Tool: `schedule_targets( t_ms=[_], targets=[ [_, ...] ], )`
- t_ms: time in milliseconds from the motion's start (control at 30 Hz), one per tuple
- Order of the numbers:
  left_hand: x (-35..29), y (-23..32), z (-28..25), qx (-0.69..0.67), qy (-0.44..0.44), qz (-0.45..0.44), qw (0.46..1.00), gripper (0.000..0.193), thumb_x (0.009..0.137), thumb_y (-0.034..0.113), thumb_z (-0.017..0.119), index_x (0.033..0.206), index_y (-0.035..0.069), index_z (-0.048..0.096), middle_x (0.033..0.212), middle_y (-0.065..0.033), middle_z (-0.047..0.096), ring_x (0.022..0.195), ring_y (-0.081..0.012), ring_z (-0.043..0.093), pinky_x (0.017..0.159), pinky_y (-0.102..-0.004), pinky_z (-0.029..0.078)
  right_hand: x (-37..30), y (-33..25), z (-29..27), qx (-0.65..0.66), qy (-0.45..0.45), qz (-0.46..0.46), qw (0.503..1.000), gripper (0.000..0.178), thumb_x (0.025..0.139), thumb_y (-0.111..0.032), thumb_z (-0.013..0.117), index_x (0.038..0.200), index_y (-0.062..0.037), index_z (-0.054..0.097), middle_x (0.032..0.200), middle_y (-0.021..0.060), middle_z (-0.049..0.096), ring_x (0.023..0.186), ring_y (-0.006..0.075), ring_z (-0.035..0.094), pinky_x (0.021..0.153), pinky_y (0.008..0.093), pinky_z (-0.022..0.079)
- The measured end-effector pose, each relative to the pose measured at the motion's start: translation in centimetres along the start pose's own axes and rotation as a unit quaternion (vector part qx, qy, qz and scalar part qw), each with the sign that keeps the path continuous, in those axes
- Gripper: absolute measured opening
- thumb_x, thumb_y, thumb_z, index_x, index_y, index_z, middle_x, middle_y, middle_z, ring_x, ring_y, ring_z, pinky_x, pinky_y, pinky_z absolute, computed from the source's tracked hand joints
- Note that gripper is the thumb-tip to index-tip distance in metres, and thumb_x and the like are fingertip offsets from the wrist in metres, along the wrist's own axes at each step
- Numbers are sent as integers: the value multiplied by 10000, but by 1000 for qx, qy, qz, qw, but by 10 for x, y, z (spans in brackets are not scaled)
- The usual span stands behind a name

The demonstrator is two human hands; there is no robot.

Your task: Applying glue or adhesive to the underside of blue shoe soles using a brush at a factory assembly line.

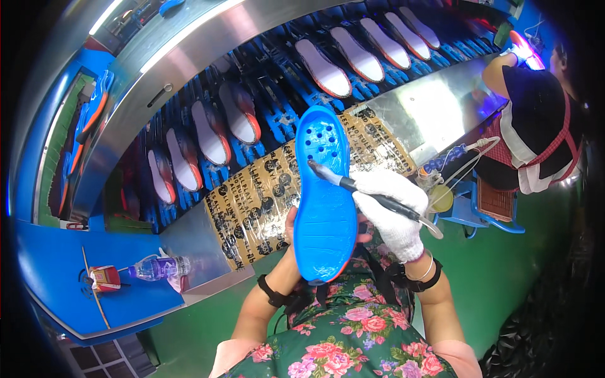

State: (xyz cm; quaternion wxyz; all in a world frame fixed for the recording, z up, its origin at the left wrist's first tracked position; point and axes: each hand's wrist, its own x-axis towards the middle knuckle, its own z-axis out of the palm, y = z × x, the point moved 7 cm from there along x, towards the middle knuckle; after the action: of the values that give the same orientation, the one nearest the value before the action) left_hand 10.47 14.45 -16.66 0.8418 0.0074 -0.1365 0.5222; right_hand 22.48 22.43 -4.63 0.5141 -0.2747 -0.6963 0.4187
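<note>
Sole (324, 214), blue, held up before you near the brown-taped counter (252, 208). Your left hand (291, 225) grips it from beneath, mostly hidden. Your gloved right hand (392, 211) pinches a black brush (348, 184), its tip against the sole beside the holes (321, 149). Beyond you: pale-topped shoe parts (322, 66) in a row.

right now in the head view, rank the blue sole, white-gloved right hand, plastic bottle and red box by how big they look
Largest to smallest, as they look:
1. blue sole
2. white-gloved right hand
3. plastic bottle
4. red box
The sole and hand look nearer the camera.
</note>
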Motion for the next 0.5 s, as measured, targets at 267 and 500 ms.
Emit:
schedule_targets(
  t_ms=[267,500],
  targets=[
    [10,-1,-16,89,30,-1,996,980,863,682,563,1579,96,239,1542,-238,382,1380,-476,416,1139,-658,320,40,-31,-2,-157,-43,-194,967,331,773,-34,758,1103,-41,733,1082,145,736,937,289,709,809,374,560],
    [-7,21,-28,315,325,118,884,807,953,588,444,1577,105,275,1581,-180,363,1419,-397,405,1183,-579,301,16,-46,22,-101,-89,-212,968,297,725,19,793,1009,-59,756,969,127,744,846,281,714,755,364,562]
  ],
)
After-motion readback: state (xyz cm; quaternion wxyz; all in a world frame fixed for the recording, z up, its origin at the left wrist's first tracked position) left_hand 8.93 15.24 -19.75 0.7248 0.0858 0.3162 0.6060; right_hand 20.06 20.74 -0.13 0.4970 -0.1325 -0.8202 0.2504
